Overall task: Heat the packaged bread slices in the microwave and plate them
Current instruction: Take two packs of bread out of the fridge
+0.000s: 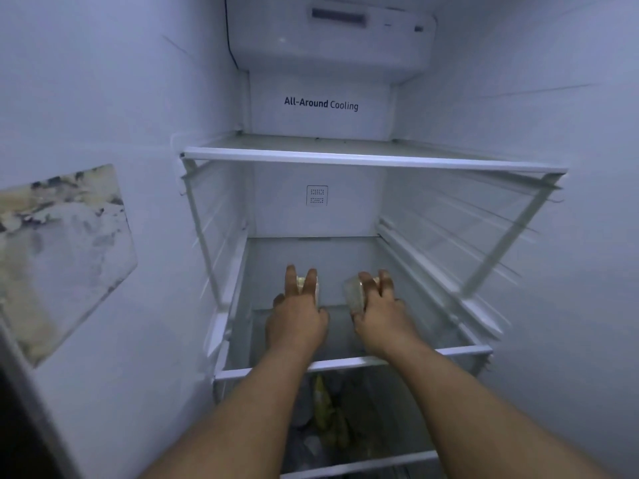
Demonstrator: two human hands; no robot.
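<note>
Both my arms reach deep into an open fridge, over a glass shelf [463,350]. My left hand [297,316] grips one packaged bread slice [315,288], a pale slice in clear wrap that shows between my fingers. My right hand [380,312] grips a second packaged bread slice [354,295], whose clear wrapped edge sticks out to the left of my fingers. Both packages are near the back of the shelf; I cannot tell whether they rest on it or are lifted. Most of each package is hidden by my fingers.
An upper glass shelf [373,160] spans the fridge above my hands. The back wall [321,105] reads "All-Around Cooling". Below the shelf lie yellow-green items [325,409] in a lower compartment. A stained panel [65,250] is on the left wall.
</note>
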